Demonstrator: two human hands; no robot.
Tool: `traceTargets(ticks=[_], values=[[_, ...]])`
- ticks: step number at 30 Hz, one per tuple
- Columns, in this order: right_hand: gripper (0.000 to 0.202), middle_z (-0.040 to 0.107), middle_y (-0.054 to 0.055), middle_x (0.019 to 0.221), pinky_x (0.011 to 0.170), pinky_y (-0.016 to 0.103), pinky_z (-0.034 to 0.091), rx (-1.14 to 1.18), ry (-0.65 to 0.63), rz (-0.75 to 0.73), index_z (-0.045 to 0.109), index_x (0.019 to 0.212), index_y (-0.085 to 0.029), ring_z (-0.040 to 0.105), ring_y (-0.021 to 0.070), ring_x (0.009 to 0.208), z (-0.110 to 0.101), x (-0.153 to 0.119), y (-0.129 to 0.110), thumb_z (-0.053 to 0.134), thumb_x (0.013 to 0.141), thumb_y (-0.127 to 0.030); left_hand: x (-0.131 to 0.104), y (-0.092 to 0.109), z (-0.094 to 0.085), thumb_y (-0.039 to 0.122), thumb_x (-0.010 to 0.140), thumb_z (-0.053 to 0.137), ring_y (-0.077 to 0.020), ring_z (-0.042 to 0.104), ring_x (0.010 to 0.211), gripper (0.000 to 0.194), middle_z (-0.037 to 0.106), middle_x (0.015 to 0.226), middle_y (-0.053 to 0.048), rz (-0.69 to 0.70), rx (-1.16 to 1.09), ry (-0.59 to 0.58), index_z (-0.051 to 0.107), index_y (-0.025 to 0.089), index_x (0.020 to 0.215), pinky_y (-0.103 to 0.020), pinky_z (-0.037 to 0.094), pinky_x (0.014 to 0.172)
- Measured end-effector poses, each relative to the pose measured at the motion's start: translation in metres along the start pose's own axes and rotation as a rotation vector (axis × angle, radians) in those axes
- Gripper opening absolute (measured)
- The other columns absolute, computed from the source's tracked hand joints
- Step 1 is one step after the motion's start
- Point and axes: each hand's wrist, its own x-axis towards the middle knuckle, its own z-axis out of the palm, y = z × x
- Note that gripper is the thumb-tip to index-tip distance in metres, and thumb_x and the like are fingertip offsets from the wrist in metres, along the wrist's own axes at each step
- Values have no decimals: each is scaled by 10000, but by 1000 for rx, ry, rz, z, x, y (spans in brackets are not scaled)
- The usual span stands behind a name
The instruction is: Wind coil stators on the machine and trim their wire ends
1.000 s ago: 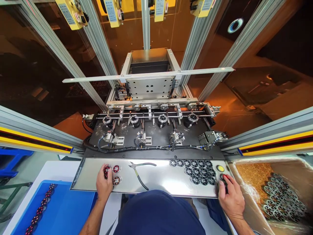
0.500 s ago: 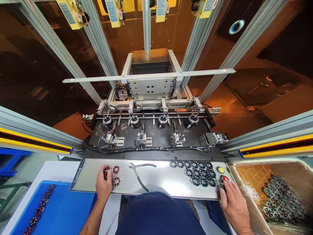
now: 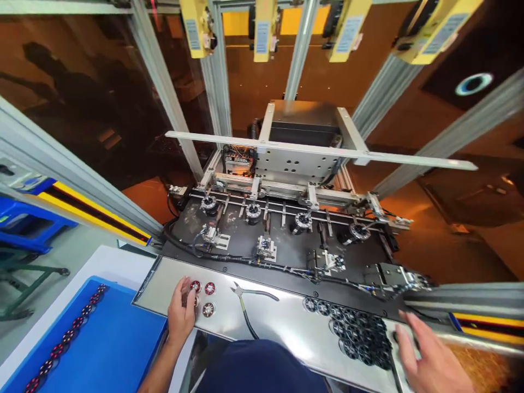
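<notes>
At the left end of the metal ledge, my left hand (image 3: 181,314) curls its fingers and thumb around a round red-and-black motor stator (image 3: 195,286). Another stator under the thumb is mostly hidden. Just right of the hand lie two more stators, an upper one (image 3: 210,288) and a lower one (image 3: 208,310). My right hand (image 3: 434,355), slightly blurred, is over the ledge's right end with fingers apart and nothing visible in it. It covers the spot where the buttons were. Beside it sits a cluster of dark spoked round parts (image 3: 355,325).
Cutting pliers (image 3: 245,305) lie mid-ledge. Behind stands a fixture plate (image 3: 241,234) with several clamped stators. A blue tray (image 3: 110,338) at left holds a row of stators. Yellow light-curtain bars (image 3: 94,213) flank the opening. A lined box (image 3: 487,363) stands at right.
The view has swung left and tilted. My right hand has come off the red button. The stator in my left hand is now down at the ledge beside the other two.
</notes>
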Motion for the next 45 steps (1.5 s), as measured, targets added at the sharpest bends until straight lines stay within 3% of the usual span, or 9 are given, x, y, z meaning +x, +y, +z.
traceTargets(ticks=[3,7,11,14,20,30,35,40,45], values=[[497,691,131,1251,1018,478,530,252,89,-339,506,1426,-254,688,307,1106,-7,109,-106,560,932,-272,-5,0,-15,499,941,452,-285,677,1098,535,664,1301,-172,-50,-26,73,510,162,1353,-474,517,990],[356,686,164,1246,1032,437,518,409,-170,-861,586,1306,-143,646,267,1168,38,224,-256,545,965,-235,-16,-4,-32,527,934,460,-299,675,1091,560,662,1305,-179,-106,-52,159,511,165,1358,-499,515,985],[208,725,145,1055,917,413,551,356,-315,-1058,670,1096,-128,676,247,1024,119,277,-368,587,950,-251,-29,-13,-43,546,931,467,-322,671,1128,559,686,1267,-175,-167,-77,232,530,176,1345,-512,517,992],[224,694,70,1006,842,395,563,322,-369,-1139,654,1056,-136,671,195,920,165,290,-414,616,951,-331,-31,-21,-49,573,916,485,-340,667,1145,554,696,1254,-166,-243,-121,271,564,192,1311,-538,497,1020],[210,659,49,1036,815,367,555,334,-411,-1128,640,1044,-155,640,169,901,200,290,-425,587,969,-345,-12,-19,-57,549,921,507,-315,684,1103,519,719,1199,-150,-246,-234,334,588,188,1285,-515,490,1034],[177,651,48,997,900,409,506,389,-531,-945,645,915,-144,613,197,979,197,286,-431,593,957,-308,46,11,-49,492,957,461,-288,689,1066,470,723,1185,-140,-27,-214,251,588,183,1287,-478,513,997],[248,649,78,1165,935,444,529,372,-654,-647,641,1107,-153,630,216,1060,194,289,-425,600,962,-351,73,24,-54,472,975,419,-279,680,1099,431,727,1187,-122,17,-141,212,625,187,1224,-457,521,1004],[294,647,81,1180,863,402,572,350,-870,-341,621,1178,-163,654,204,1004,206,315,-439,607,960,-360,139,60,-50,387,1001,408,-244,675,1125,381,725,1182,-118,262,-64,126,612,167,1236,-415,520,1019],[332,634,85,1204,859,413,576,438,-962,-142,605,1213,-153,651,222,1022,222,325,-458,620,952,-358,210,97,-19,377,974,487,-243,528,1343,346,686,1295,-95,484,48,-42,650,184,1210,-430,410,1153]])
